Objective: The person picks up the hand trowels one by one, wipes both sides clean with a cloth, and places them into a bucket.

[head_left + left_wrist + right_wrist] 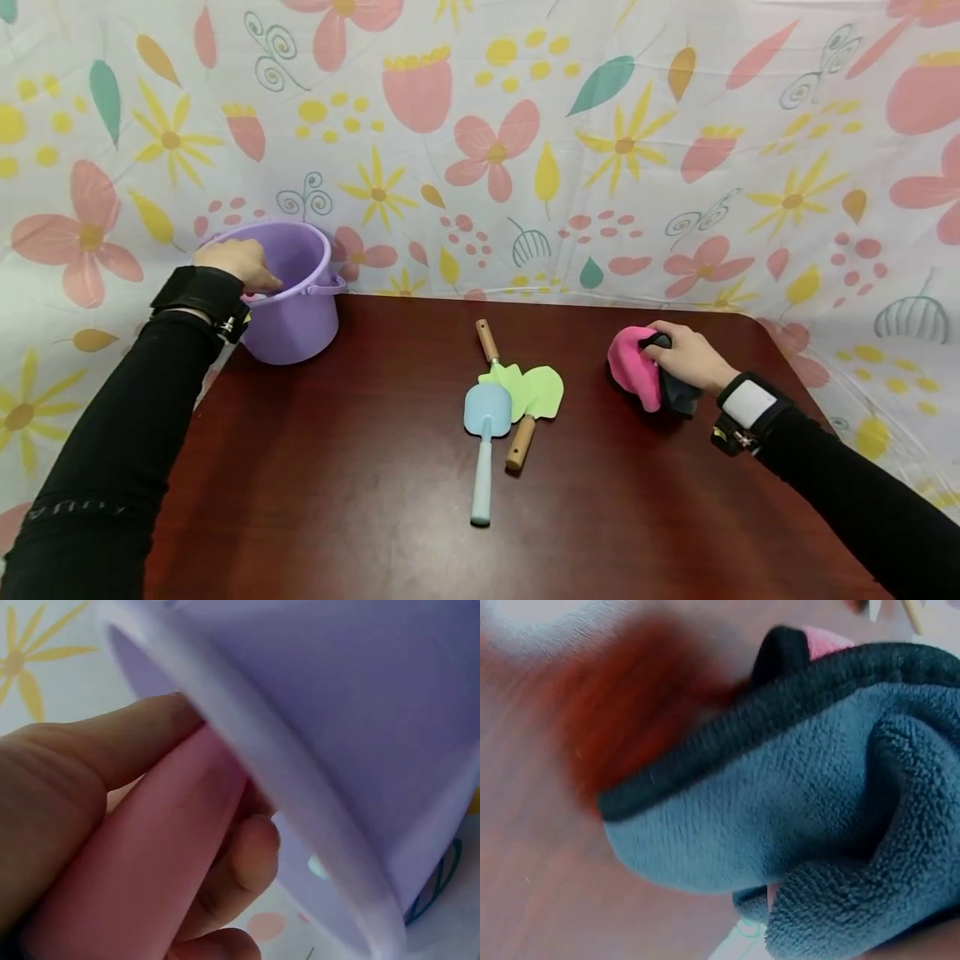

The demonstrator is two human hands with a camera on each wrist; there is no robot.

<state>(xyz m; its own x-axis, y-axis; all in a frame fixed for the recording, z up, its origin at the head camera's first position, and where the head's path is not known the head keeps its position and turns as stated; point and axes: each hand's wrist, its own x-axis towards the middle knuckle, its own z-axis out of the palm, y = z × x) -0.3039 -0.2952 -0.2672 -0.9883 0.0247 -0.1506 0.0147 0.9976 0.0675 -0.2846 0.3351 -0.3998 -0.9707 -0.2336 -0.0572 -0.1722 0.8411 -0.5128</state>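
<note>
In the head view the left hand (238, 262) covers part of the purple bucket (294, 310) rim, and the pink thing (142, 877) it holds is hidden there; the left wrist view shows only a blurred stretch of it, cut off at the bottom edge, so what it is cannot be told. The bucket's inside is mostly out of sight. The right hand (688, 357) hides the fold of the grey cloth (795, 817), and the right wrist view is blurred over the counter (562, 847). The green trowel (540, 398) blade overlaps a second green tool (501, 371).
</note>
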